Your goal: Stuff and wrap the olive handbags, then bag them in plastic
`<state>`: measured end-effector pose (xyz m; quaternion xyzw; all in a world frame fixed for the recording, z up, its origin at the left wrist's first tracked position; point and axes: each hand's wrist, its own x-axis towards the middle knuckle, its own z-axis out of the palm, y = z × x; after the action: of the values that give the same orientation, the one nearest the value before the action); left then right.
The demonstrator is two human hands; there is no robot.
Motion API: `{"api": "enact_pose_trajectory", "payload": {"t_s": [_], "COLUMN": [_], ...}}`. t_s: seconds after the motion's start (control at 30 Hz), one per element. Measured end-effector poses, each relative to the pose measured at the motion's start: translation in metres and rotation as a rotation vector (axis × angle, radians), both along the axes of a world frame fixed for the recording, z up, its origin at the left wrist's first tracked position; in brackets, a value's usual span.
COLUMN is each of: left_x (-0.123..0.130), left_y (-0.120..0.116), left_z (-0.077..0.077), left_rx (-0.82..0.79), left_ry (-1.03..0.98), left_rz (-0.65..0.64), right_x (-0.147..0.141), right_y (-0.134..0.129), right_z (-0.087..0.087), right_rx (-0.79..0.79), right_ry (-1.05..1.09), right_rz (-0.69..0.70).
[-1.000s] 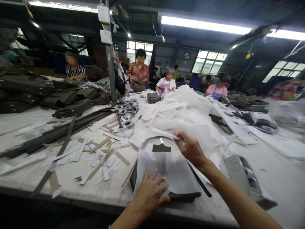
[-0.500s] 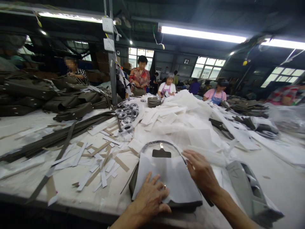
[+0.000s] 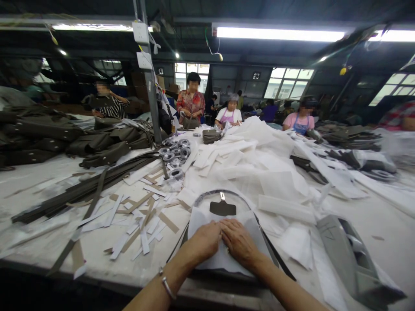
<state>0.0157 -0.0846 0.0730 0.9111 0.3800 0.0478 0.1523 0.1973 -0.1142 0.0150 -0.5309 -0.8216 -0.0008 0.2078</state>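
A dark bag (image 3: 220, 274) lies at the table's front edge, its upper face covered by a thin white sheet (image 3: 202, 218). Beyond the sheet, a wrapped round handle (image 3: 207, 194) arches around a dark tab (image 3: 223, 208) with a metal fitting. My left hand (image 3: 205, 237) rests on the sheet with its fingers curled together; whether it pinches anything is hidden. Touching it at the fingertips, my right hand (image 3: 238, 239) lies on the sheet, fingers extended and close together. A bracelet circles my left wrist.
Paper and cardboard strips (image 3: 145, 216) are scattered at left beside long dark straps (image 3: 106, 181). White sheets (image 3: 246, 151) are heaped behind the bag. A grey tape dispenser (image 3: 346, 250) stands at right. Several people sit or stand across the table, near a metal post (image 3: 152, 99).
Both hands have moved to the middle of the sheet and now meet. My right hand has left the handle's right side; my left hand has moved up and curled. The view has shifted slightly.
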Motion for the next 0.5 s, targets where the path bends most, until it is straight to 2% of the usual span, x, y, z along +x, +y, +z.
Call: {"api": "enact_pose_trajectory", "payload": {"t_s": [0.1,0.17,0.3,0.37,0.5], "left_x": [0.014,0.017,0.013,0.012,0.013], "left_y": [0.005,0.002,-0.001,0.002,0.009], "left_z": [-0.017,-0.030,-0.048,-0.054,-0.066], "left_rx": [0.120,0.199,0.305,0.329,0.357], "left_ry": [0.036,0.026,-0.027,-0.046,-0.081], "left_rz": [0.111,0.133,0.117,0.101,0.081], "right_x": [-0.003,-0.006,-0.011,-0.014,-0.018], "right_y": [-0.001,-0.002,0.002,0.013,0.049], "right_z": [-0.001,0.001,0.014,0.023,0.036], "right_rx": [0.047,0.041,-0.136,-0.231,-0.357], "right_ry": [-0.007,-0.033,-0.228,-0.296,-0.296], "right_rz": [-0.105,-0.152,-0.159,-0.129,-0.117]}}
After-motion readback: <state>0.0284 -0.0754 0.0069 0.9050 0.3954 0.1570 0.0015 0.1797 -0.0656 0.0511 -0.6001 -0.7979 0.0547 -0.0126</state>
